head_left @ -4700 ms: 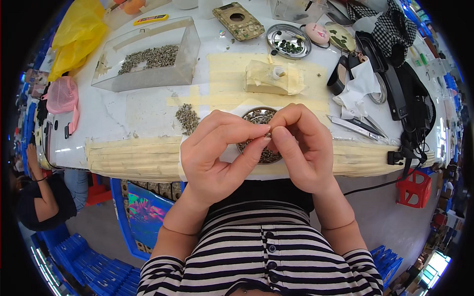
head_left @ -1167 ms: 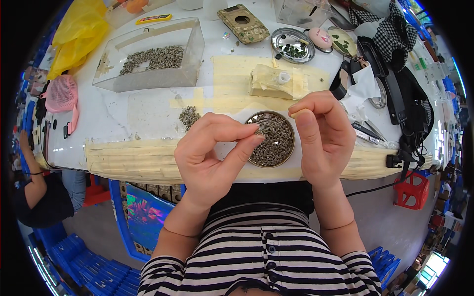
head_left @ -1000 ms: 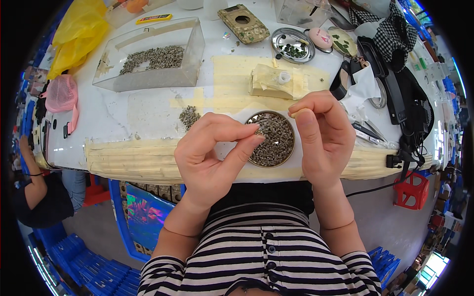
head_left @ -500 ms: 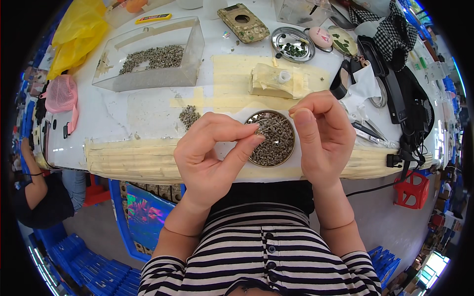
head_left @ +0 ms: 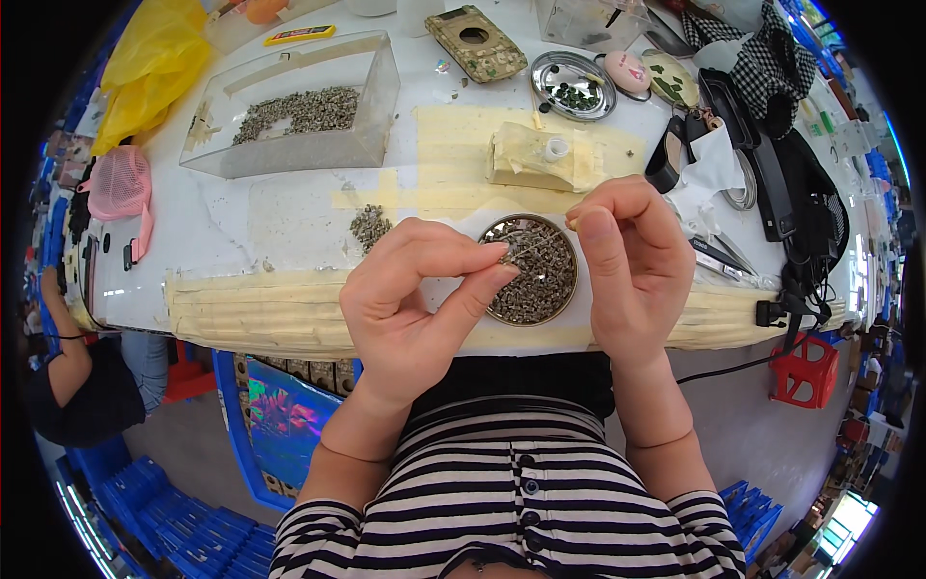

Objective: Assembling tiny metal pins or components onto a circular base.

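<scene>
A round dish full of small grey-brown parts sits near the table's front edge. Over its left side, my left hand pinches thumb and forefinger around a tiny piece, too small to name. My right hand is raised at the dish's right side, its thumb and forefinger pinched on a small pale tip mostly hidden by the fingers. A faint thin line runs between the two pinches; I cannot tell what it is. Left of the dish lies a small pile of similar parts.
Behind are a clear bin holding more parts, a taped block, a camouflage-patterned casing and a metal plate of dark green pieces. Tweezers and cables lie right; a pink mesh scoop lies left. Another person sits far left.
Both hands stay almost in place, still pinched over the dish. Only very slight finger movement shows.
</scene>
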Tool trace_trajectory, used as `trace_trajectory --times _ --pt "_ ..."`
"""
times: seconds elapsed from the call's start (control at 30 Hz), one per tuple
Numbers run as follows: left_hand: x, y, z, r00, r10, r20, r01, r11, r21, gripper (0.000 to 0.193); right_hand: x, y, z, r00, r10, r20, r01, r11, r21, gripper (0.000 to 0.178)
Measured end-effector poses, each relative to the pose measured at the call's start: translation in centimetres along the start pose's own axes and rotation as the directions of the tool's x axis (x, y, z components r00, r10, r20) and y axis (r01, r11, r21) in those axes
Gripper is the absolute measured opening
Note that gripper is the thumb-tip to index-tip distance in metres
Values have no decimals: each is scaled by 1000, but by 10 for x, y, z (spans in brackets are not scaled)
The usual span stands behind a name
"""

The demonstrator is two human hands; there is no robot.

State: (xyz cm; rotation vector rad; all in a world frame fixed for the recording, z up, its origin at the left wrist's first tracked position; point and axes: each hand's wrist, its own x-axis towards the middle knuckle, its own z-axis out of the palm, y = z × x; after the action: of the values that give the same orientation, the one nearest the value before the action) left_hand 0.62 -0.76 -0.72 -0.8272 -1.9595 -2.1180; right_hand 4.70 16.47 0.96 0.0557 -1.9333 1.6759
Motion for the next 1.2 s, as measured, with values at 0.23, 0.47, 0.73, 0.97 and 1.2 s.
trace_trajectory --times 0.23,0.47,0.73,0.97,1.2 --pt "0 0 0 1000 0 6 0 1000 3 22 -1 0 -1 1000 4 14 -4 1000 16 9" --pt "0 -1 -1 1000 5 3 -5 1000 -8 22 16 -3 -15 990 -55 -127 55 998 -5 9" --pt "-3 -2 -1 999 -20 -33 18 998 -55 24 51 4 -21 888 -448 101 391 620 -680 11" --pt "-6 -2 -5 999 -18 -34 15 997 -76 26 30 -6 -9 931 -340 129 353 758 -548 10" --pt "-1 -1 -5 994 107 -4 -105 987 121 28 3 -15 7 961 54 272 -38 997 -64 4"
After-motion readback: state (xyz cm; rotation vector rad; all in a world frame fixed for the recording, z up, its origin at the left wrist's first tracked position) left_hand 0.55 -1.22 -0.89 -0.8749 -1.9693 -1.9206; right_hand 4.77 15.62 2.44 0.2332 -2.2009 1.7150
